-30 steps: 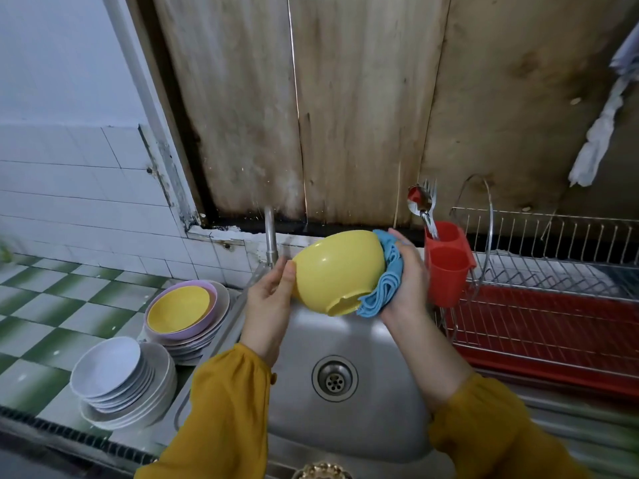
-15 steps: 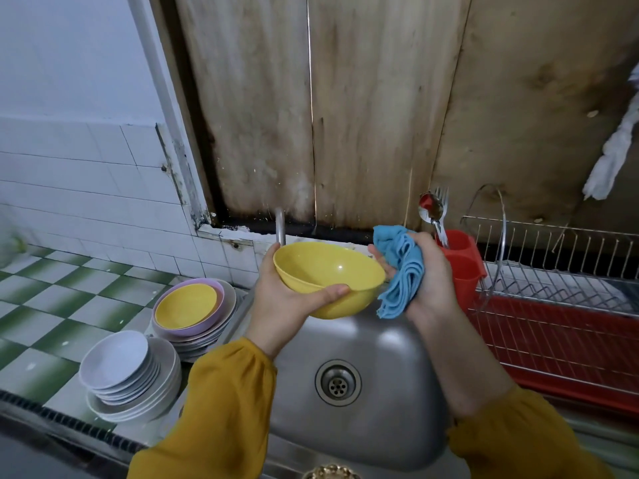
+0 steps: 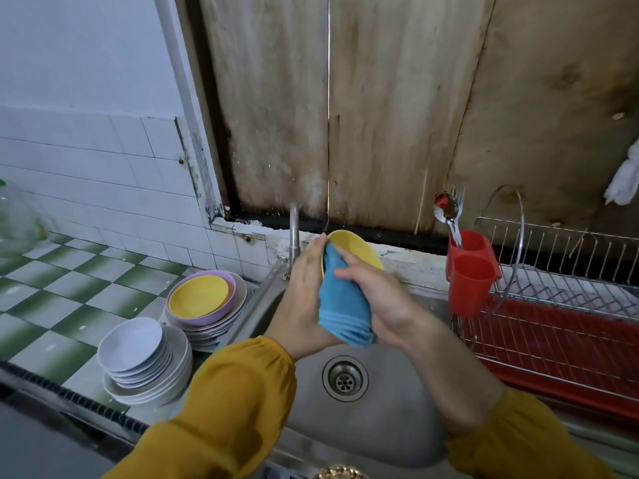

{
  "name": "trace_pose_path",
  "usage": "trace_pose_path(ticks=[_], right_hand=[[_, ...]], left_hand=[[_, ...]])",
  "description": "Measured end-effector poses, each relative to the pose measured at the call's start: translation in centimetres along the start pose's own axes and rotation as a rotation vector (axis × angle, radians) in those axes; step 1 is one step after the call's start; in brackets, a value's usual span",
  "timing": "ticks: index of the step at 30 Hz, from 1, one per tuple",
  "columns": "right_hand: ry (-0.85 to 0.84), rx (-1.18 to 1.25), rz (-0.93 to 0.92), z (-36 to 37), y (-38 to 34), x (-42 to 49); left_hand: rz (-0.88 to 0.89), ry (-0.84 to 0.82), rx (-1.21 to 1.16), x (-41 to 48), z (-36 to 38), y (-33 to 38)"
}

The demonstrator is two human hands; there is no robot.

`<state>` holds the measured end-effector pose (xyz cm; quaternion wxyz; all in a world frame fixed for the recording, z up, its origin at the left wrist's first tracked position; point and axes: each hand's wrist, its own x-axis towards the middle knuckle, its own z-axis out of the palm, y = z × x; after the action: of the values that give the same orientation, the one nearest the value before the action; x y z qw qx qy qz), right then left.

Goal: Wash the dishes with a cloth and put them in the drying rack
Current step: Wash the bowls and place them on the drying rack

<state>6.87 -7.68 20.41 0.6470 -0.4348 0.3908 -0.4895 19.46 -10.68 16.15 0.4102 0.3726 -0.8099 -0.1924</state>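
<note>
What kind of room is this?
Probably a home kitchen's washing-up spot: a round steel sink, stacks of white plates on the green-checked tiled counter, and a wire drying rack over a red tray.

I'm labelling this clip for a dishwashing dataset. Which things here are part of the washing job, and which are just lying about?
In the job: yellow bowl in left hand; blue cloth in right hand; sink; stacked dishes; drying rack.
Lying about: glass jar; hanging white rag; red cutlery holder.
</note>
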Motion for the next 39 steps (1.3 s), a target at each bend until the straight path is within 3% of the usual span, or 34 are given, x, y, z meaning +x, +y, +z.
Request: trace_pose_path(ticks=[3, 5, 6, 9, 11, 13, 16, 18, 19, 21, 23, 26, 28, 29, 31, 34, 35, 37, 39], right_hand=[[-0.332, -0.434, 0.043, -1.9, -0.5, -0.8], [-0.391, -0.668, 0.002, -2.8, -1.2, -0.9], [-0.325, -0.656, -0.053, -2.8, -1.5, -0.6], [0.087, -0.271, -0.202, -1.8, -1.2, 0.4], [0.116, -0.246, -0.28, -1.1, -0.2, 1.2], [-0.139, -0.472, -0.311, -1.0, 0.2, 1.0], [-0.455, -1.044, -0.305, -3.1, -1.2, 1.4], [-0.417, -1.505, -0.554, -4.4, -1.7, 2.5], [-0.289, -1.645, -0.724, -4.8, -1.8, 3.1], [0.049, -1.536, -0.915, -5.3, -1.0, 4.0], [0.174, -1.14, -0.882, -3.8, -0.2, 4.1], [-0.2, -0.687, -0.562, -1.5, -0.2, 2.8], [-0.429, -0.816, -0.453, -2.0, -1.1, 2.0], [-0.441, -1.002, -0.48, -2.7, -1.9, 2.1], [-0.272, -1.349, -0.618, -3.8, -2.7, 2.8], [0.064, -1.315, -0.777, -3.2, -2.3, 3.5], [0.039, -1.23, -0.747, -2.9, -2.0, 3.4], [-0.2, -1.093, -0.619, -2.0, -1.9, 2.6], [-0.402, -1.162, -0.511, -2.0, -2.2, 1.6]], left_hand=[[0.002, 0.002, -0.01, 0.1, -1.8, -1.0], [0.007, -0.006, -0.028, 0.0, -2.6, -0.9], [0.009, -0.004, -0.029, -0.1, -2.6, -0.7], [0.05, -0.014, -0.05, -0.2, -2.1, -0.2], [0.055, -0.008, -0.058, 0.0, -2.3, 0.0], [0.028, 0.016, -0.109, 0.2, -3.4, -0.2], [0.056, 0.03, -0.137, 0.1, -4.8, -1.0], [0.042, 0.053, -0.148, -0.1, -4.8, -1.1], [0.031, 0.063, -0.158, -0.2, -4.6, -1.1], [0.025, 0.056, -0.171, -0.2, -4.0, -0.9], [0.026, 0.039, -0.184, 0.0, -3.8, -0.5], [0.012, 0.051, -0.237, 0.4, -4.3, -0.5], [0.007, 0.092, -0.243, 0.4, -5.2, -1.0], [0.004, 0.115, -0.241, 0.3, -5.5, -1.1], [-0.01, 0.14, -0.251, 0.3, -5.6, -1.2], [-0.035, 0.103, -0.263, 0.2, -4.5, -0.8], [-0.04, 0.093, -0.264, 0.2, -4.3, -0.7], [-0.059, 0.101, -0.297, 0.2, -4.4, -0.8], [-0.083, 0.129, -0.321, 0.0, -4.9, -1.1]])
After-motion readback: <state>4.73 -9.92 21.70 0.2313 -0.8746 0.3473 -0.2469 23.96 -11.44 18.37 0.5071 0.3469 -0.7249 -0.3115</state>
